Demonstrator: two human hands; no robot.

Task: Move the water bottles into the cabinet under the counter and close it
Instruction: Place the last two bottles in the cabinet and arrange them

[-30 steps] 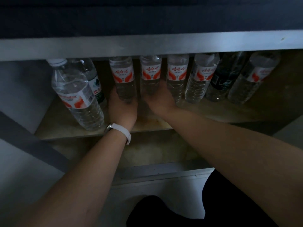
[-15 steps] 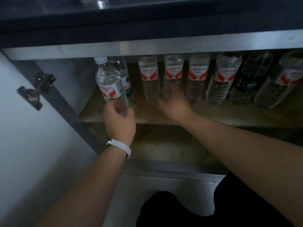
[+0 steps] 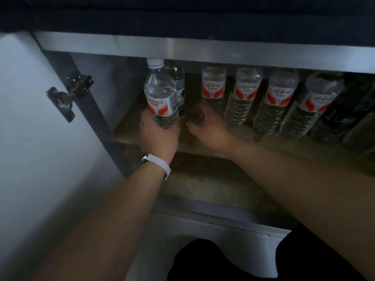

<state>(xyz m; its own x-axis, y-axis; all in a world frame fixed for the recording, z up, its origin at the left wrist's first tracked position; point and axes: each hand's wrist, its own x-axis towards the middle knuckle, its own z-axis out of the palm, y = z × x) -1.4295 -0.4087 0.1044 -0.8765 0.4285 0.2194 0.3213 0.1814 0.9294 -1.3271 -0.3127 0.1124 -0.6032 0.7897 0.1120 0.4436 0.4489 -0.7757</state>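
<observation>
My left hand (image 3: 158, 138) grips the base of a clear water bottle (image 3: 161, 98) with a red and white label and a white cap, standing at the left front of the cabinet shelf (image 3: 127, 132). A green-labelled bottle (image 3: 180, 92) stands right behind it. My right hand (image 3: 209, 128) lies with curled fingers at the base of the first bottle (image 3: 213, 86) of a row of several red-labelled bottles along the shelf. Blur hides whether those fingers hold it.
Dark bottles (image 3: 341, 118) end the row at the right. The white cabinet door (image 3: 30, 128) stands open at the left on its hinge (image 3: 67, 98). A metal counter edge (image 3: 203, 51) runs above the opening. The lower cabinet floor (image 3: 213, 183) and my dark-clothed knee (image 3: 203, 260) lie below.
My left hand has closed round the base of the front-left bottle. My right hand has left the second bottle of the row and moved left to the first. The view has shifted left.
</observation>
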